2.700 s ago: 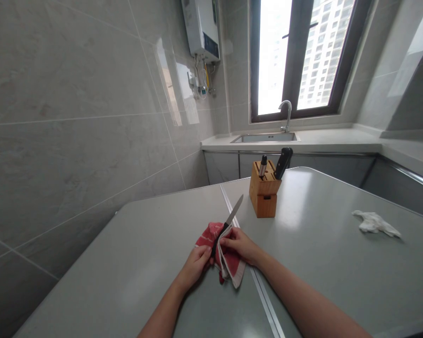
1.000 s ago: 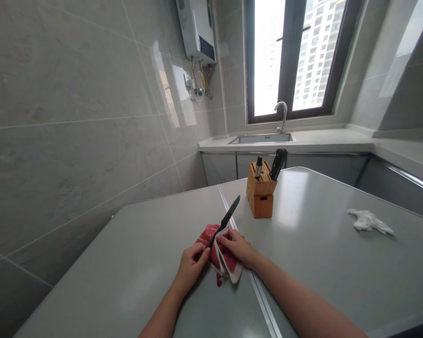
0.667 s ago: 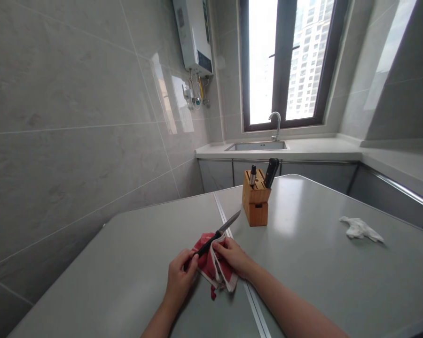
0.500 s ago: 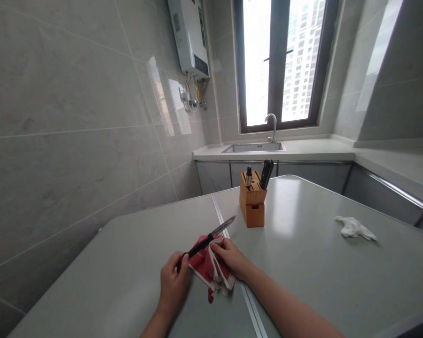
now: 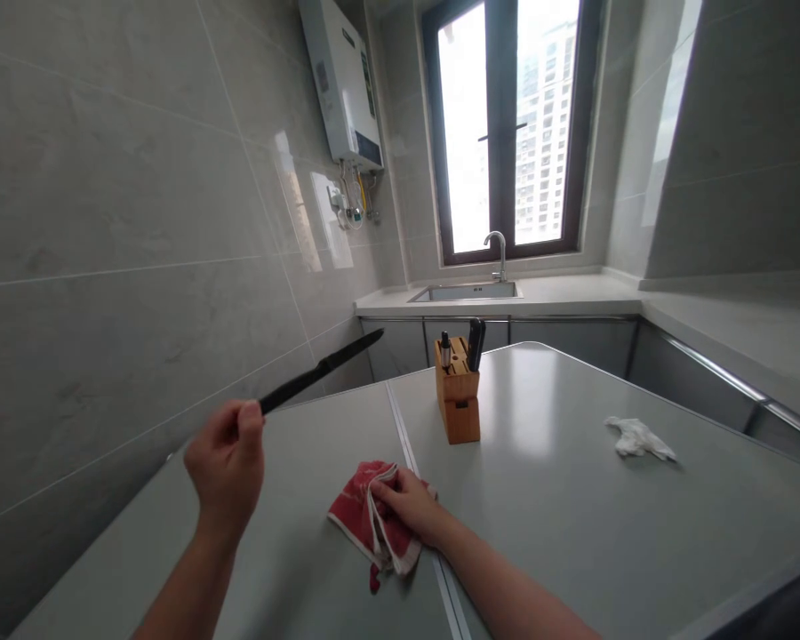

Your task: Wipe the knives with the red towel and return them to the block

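Note:
My left hand (image 5: 230,462) is closed round the end of a black handle and holds a knife (image 5: 324,366) up in the air, its blade slanting up to the right. My right hand (image 5: 410,505) pinches a folded red cloth (image 5: 355,500) with white edging, low over the table. The cloth's far side is partly covered by my fingers. Beyond it stands a wooden knife block (image 5: 459,407) with a few black-handled tools in its slots.
The pale table (image 5: 540,533) has a seam running lengthwise through it. A crumpled white tissue or cloth (image 5: 640,440) lies to the right. At the back are a counter (image 5: 566,289) with a sink (image 5: 467,292) and a tap (image 5: 500,253).
My left hand has lifted the knife up and left, away from the cloth. My right hand keeps hold of the cloth. The view has shifted slightly.

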Available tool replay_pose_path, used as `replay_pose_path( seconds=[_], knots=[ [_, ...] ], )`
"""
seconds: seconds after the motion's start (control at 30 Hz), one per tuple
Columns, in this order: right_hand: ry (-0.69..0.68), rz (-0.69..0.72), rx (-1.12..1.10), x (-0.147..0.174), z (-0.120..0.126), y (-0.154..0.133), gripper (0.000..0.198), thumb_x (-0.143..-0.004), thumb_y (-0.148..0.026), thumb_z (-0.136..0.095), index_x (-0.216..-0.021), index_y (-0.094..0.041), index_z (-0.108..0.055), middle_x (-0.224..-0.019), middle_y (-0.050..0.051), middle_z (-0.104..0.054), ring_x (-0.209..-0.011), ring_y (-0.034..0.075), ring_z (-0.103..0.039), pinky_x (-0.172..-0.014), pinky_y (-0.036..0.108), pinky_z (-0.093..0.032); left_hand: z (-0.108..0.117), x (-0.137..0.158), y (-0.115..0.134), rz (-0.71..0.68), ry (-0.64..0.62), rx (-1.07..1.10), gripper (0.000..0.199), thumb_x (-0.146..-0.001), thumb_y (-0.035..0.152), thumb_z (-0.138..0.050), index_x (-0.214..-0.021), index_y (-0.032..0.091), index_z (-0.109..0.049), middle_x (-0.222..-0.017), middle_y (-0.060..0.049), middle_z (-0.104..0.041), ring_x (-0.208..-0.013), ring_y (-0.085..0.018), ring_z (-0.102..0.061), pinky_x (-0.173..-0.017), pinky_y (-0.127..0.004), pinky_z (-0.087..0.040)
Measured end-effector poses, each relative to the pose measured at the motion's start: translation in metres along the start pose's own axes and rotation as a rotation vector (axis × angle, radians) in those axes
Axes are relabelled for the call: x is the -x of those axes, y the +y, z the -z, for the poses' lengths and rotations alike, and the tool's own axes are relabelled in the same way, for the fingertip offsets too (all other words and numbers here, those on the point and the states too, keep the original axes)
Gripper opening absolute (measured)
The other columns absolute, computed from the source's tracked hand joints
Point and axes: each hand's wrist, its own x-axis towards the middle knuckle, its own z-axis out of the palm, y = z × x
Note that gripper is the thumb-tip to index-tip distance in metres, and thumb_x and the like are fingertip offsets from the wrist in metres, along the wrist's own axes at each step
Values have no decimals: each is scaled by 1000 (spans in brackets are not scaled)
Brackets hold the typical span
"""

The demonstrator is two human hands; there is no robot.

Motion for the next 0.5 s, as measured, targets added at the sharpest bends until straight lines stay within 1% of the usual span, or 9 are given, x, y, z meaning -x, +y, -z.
replay_pose_path(
  seconds=[0.07, 0.13, 0.23, 0.3, 0.37, 0.43, 0.5],
  knots=[
    [0, -1, -14, 0, 1, 0, 39, -65, -50, -70, -80, -16, -62, -67, -3, -61, -56, 10, -51, -58, 24, -41, -14, -32, 39, -139, -18, 0, 31, -81, 36, -51, -56, 17, -48, -49, 6, -35, -47, -9, -34, -47, -22, -29],
    [-9, 13, -24, 0, 1, 0, 38, -66, -50, -70, -81, -16, -63, -70, -2, -62, -59, 11, -53, -60, 25, -42, -35, -56, 74, -235, -117, 32, 33, -80, 34, -52, -52, 17, -46, -48, 6, -32, -46, -8, -32, -47, -22, -26],
    [-15, 42, -32, 1, 2, -1, 38, -66, -49, -71, -84, -17, -65, -75, 0, -65, -66, 14, -57, -66, 27, -44, -74, -74, 113, -345, -265, 37, 36, -79, 32, -51, -48, 17, -41, -47, 6, -29, -46, -8, -31, -47, -22, -24],
    [-25, 51, -43, 2, 1, -2, 38, -66, -49, -71, -86, -17, -66, -79, 1, -66, -71, 15, -59, -69, 28, -45, -99, -76, 129, -423, -351, 11, 36, -79, 33, -50, -48, 17, -44, -46, 5, -34, -46, -8, -32, -48, -23, -23],
    [-26, 45, -46, 4, 1, -3, 39, -66, -49, -71, -87, -17, -66, -81, 2, -68, -73, 16, -60, -71, 29, -45, -121, -74, 141, -472, -420, -23, 35, -79, 35, -49, -50, 16, -49, -47, 3, -42, -47, -9, -35, -49, -24, -23],
    [-5, 30, -16, 4, 1, -4, 40, -66, -50, -70, -86, -16, -66, -80, 2, -68, -71, 17, -60, -70, 30, -45, -137, -69, 151, -490, -458, -57, 34, -79, 36, -49, -52, 17, -53, -50, 2, -48, -47, -10, -36, -48, -24, -23],
    [27, 27, 52, 4, 2, -4, 40, -66, -51, -69, -84, -16, -66, -78, 2, -68, -69, 16, -60, -69, 29, -45, -149, -63, 158, -496, -487, -87, 32, -79, 36, -49, -54, 17, -56, -50, 1, -50, -46, -11, -38, -47, -25, -23]
  ],
)
